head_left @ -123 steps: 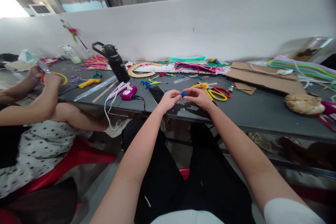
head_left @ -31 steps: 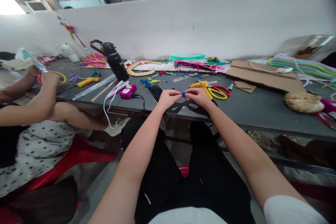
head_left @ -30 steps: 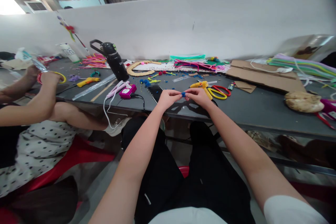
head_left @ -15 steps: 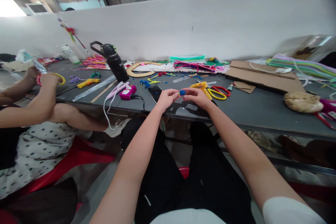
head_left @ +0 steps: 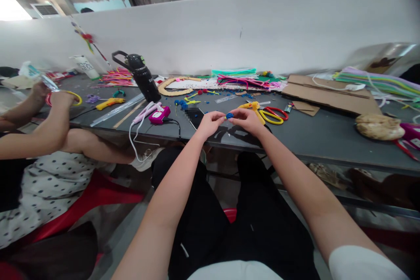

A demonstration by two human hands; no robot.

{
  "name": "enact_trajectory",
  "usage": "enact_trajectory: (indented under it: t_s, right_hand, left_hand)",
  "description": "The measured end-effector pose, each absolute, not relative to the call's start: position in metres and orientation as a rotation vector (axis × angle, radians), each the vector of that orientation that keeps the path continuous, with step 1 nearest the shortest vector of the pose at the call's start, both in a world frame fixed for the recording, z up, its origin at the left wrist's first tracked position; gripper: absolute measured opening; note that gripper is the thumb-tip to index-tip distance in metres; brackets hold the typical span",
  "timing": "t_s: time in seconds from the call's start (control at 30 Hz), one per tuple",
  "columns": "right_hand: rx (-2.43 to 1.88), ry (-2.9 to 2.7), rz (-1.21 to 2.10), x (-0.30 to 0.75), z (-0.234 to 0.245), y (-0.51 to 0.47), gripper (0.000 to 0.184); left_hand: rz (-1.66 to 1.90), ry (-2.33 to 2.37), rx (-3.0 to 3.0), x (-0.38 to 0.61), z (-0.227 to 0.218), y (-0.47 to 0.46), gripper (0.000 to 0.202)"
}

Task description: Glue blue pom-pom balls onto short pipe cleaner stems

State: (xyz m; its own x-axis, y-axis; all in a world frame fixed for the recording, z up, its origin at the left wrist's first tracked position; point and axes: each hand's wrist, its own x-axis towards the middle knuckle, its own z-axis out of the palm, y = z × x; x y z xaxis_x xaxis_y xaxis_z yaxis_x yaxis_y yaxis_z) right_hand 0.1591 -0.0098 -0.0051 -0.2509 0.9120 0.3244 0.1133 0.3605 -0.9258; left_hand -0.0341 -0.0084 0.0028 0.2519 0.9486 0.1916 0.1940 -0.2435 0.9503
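A small blue fuzzy piece [head_left: 229, 115], apparently coiled pipe cleaner, is held above the table's front edge between my two hands. My left hand [head_left: 211, 124] is closed in a pinch at its left side, where a speck of yellow shows. From the right, the fingertips of my right hand [head_left: 248, 121] are closed on the blue part. A phone [head_left: 196, 117] lies just behind my left hand. Beyond my right hand are a yellow glue gun [head_left: 255, 107] and scissors [head_left: 274, 116] with red and yellow handles.
A black bottle [head_left: 142, 78], a magenta box [head_left: 159, 115] with cords and a yellow tool [head_left: 110, 103] stand leftward. Pipe cleaners [head_left: 243, 82] and blue scraps lie at the back, cardboard [head_left: 331, 94] at right. A co-worker's hand [head_left: 62, 99] holds yellow-and-red-handled scissors at far left.
The blue piece has shifted very slightly to the right, and the fingers of my right hand have moved a little around it. Everything else stays in place.
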Motion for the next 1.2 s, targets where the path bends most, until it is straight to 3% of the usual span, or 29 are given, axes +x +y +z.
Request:
enact_trajectory:
  t_s: [0.33, 0.6, 0.83, 1.0, 1.2]
  right_hand:
    - [-0.975, -1.702, 0.456, 0.154, -0.014, -0.012, 0.028]
    - [-0.881, -1.802, 0.31, 0.15, -0.012, -0.017, 0.027]
    - [-0.933, -1.817, 0.389, 0.149, -0.012, -0.016, 0.044]
    - [-0.979, -1.811, 0.577, 0.147, -0.013, -0.015, 0.033]
    - [-0.914, -1.816, 0.749, 0.146, -0.012, -0.014, 0.031]
  left_hand:
    - [1.212, 1.235, 2.135, -0.038, -0.005, -0.008, 0.043]
    - [1.201, 1.277, 2.227, -0.037, -0.004, -0.01, 0.012]
    - [1.327, 1.291, 2.034, -0.038, -0.004, -0.005, 0.008]
    - [1.359, 1.142, 1.629, -0.034, -0.003, -0.003, 0.022]
    - [1.395, 1.002, 1.652, -0.03, -0.004, -0.002, 0.026]
